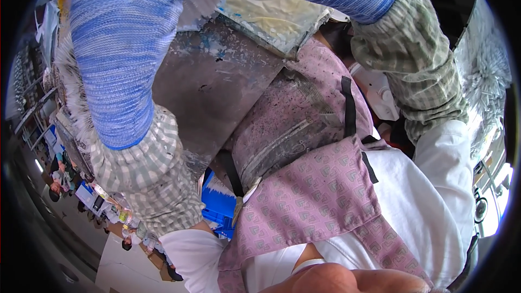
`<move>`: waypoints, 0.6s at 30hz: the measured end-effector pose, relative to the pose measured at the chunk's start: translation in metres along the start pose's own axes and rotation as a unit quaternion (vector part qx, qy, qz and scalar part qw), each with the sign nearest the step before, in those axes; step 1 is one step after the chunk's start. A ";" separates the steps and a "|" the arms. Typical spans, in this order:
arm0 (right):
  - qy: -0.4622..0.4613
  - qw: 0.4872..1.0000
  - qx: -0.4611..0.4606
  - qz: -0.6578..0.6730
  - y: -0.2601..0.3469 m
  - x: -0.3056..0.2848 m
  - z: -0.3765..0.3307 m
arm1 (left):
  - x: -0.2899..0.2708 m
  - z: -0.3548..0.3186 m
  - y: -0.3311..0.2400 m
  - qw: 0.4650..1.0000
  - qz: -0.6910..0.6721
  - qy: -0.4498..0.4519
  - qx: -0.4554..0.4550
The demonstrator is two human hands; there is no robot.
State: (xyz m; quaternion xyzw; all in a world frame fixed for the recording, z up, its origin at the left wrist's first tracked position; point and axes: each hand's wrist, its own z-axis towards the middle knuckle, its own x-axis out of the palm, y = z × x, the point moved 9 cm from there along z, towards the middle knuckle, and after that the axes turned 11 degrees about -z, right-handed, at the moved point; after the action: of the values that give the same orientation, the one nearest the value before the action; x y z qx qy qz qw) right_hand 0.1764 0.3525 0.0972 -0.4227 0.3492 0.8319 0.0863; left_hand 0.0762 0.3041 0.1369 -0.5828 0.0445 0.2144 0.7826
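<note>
Overhead, two blue knit sleeves, one pink patterned apron, one scratched grey desk, one blue crate, grip of both hands out of view.

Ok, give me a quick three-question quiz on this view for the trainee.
1. True or false: both hands show in the head view.
2. The apron is: A plain green; B pink with a pattern; C black.
3. Fill in: past the lower edge of the grey metal sheet shows a ____ crate.
Key: 1 false, the blue knitted sleeves run out at the top edge; 2 B; 3 blue.
</note>
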 end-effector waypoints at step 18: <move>0.029 0.990 -0.072 -0.119 -0.007 0.001 0.002 | 0.018 0.003 -0.014 0.969 0.220 0.010 0.114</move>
State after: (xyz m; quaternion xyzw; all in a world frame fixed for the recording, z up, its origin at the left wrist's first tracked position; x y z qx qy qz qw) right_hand 0.1773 0.3594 0.0937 -0.4901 0.2375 0.8263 0.1440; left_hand 0.0977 0.3088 0.1443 -0.4674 0.2035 0.3686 0.7774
